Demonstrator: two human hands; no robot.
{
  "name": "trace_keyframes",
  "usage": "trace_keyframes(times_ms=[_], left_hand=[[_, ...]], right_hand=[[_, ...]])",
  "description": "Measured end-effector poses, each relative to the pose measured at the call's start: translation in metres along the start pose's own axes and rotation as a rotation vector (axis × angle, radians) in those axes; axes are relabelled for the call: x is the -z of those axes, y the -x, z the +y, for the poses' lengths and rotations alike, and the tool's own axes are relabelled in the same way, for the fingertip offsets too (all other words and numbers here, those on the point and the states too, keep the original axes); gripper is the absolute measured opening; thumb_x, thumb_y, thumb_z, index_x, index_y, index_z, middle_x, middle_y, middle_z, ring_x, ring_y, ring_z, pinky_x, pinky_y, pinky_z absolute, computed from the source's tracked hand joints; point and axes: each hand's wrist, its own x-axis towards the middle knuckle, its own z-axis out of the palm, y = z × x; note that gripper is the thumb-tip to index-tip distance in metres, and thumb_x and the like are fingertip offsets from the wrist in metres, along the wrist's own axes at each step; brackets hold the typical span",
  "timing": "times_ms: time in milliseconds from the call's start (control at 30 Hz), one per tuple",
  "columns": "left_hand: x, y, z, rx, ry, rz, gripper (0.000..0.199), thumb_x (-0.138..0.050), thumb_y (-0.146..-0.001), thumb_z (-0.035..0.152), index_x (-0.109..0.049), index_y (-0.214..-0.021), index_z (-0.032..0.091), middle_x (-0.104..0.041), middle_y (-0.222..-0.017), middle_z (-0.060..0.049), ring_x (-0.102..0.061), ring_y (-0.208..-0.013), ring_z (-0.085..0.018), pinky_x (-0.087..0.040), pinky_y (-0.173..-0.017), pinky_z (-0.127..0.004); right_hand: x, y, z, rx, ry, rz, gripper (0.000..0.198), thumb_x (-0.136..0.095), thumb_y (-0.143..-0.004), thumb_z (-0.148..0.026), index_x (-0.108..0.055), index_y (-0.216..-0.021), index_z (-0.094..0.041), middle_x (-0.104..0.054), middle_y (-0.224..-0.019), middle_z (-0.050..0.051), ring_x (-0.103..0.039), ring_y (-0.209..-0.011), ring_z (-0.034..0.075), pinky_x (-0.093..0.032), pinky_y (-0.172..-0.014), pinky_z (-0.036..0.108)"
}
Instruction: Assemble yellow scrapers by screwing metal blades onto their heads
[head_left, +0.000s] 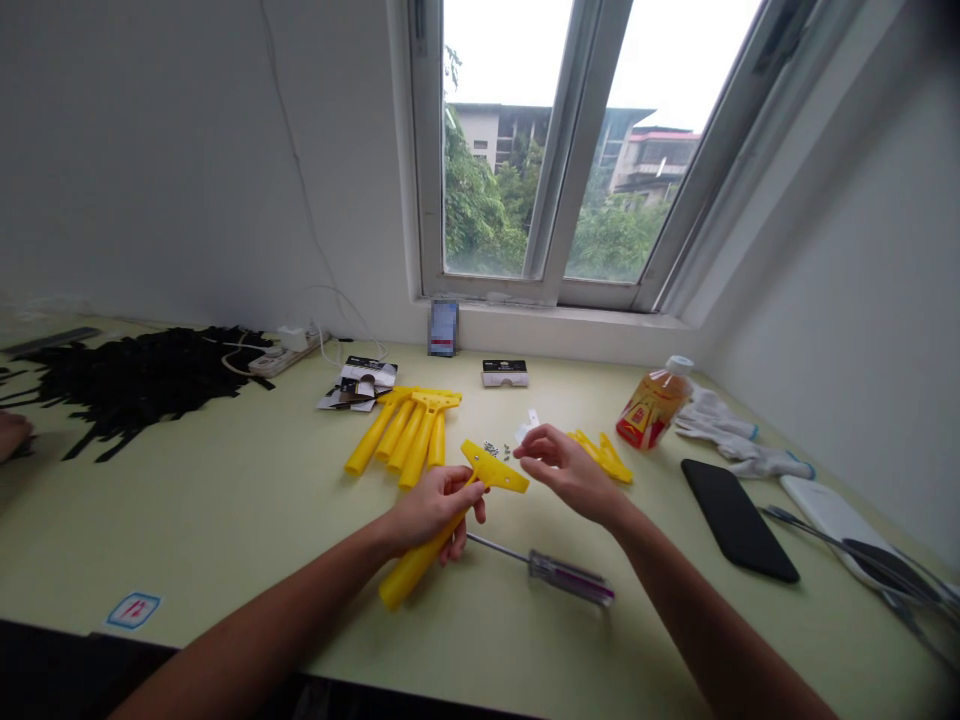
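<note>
My left hand (442,505) is closed around a yellow plastic scraper handle (420,570), its T-shaped head (495,468) tilted up and to the right. Small holes show in the head. To the right of that head, my right hand (570,472) hovers with fingers curved and apart; I see nothing between them. Just beyond the head lie several small screws (491,449). A screwdriver (570,577) with a clear and purple grip rests on the table, its shaft end close to my left fingers. Several more yellow scraper handles (409,430) lie in a group behind my left hand.
Smaller yellow parts (606,458) lie behind my right wrist. Rightward are a drink bottle (654,402), white gloves (739,435) and a black phone (739,520). Black strips (142,375) are heaped at left, near another person's hand (13,433). Cardboard packaging (360,385) stands behind the handles.
</note>
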Motion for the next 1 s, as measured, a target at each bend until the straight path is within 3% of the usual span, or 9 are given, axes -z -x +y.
trace_keyframes(times_ms=[100, 233, 633, 800, 1000], left_hand=[[-0.001, 0.001, 0.0, 0.003, -0.052, 0.005, 0.038, -0.052, -0.087, 0.053, -0.052, -0.082, 0.016, -0.053, -0.054, 0.003, -0.054, -0.036, -0.011, -0.038, -0.029, -0.016], [0.0, 0.0, 0.0, 0.02, -0.067, 0.025, 0.04, -0.053, -0.086, 0.056, -0.051, -0.083, 0.016, -0.053, -0.055, 0.003, -0.054, -0.036, -0.011, -0.039, -0.029, -0.017], [-0.001, 0.001, 0.002, 0.041, -0.125, 0.002, 0.042, -0.053, -0.084, 0.059, -0.052, -0.083, 0.017, -0.053, -0.053, 0.004, -0.054, -0.036, -0.012, -0.038, -0.031, -0.017], [-0.001, 0.001, 0.003, 0.037, -0.12, 0.006, 0.041, -0.054, -0.084, 0.057, -0.053, -0.086, 0.017, -0.061, -0.069, 0.0, -0.054, -0.037, -0.01, -0.039, -0.031, -0.018], [-0.001, 0.001, 0.004, 0.037, -0.132, 0.021, 0.041, -0.054, -0.083, 0.058, -0.053, -0.085, 0.017, -0.058, -0.064, 0.001, -0.054, -0.036, -0.01, -0.038, -0.031, -0.017]], right_hand=[[-0.031, -0.016, -0.011, -0.003, -0.157, -0.163, 0.029, -0.061, -0.082, -0.03, -0.045, -0.104, -0.021, -0.067, -0.092, 0.004, -0.064, -0.081, 0.017, -0.05, -0.069, 0.031], [-0.049, -0.024, -0.011, 0.019, -0.189, -0.132, 0.03, -0.062, -0.08, -0.025, -0.043, -0.104, -0.022, -0.059, -0.074, -0.004, -0.06, -0.068, 0.013, -0.046, -0.063, 0.027], [-0.05, -0.02, -0.009, -0.009, -0.29, -0.109, 0.03, -0.066, -0.078, -0.032, -0.047, -0.099, -0.02, -0.061, -0.082, -0.001, -0.062, -0.07, 0.015, -0.048, -0.061, 0.028], [-0.051, -0.021, -0.008, 0.024, -0.276, -0.099, 0.03, -0.067, -0.077, -0.034, -0.053, -0.099, -0.02, -0.061, -0.081, -0.001, -0.061, -0.069, 0.014, -0.048, -0.059, 0.026], [-0.053, -0.022, -0.006, 0.108, -0.104, -0.004, 0.017, -0.063, -0.081, -0.033, -0.063, -0.09, -0.019, -0.067, -0.089, 0.003, -0.062, -0.08, 0.016, -0.05, -0.074, 0.031]])
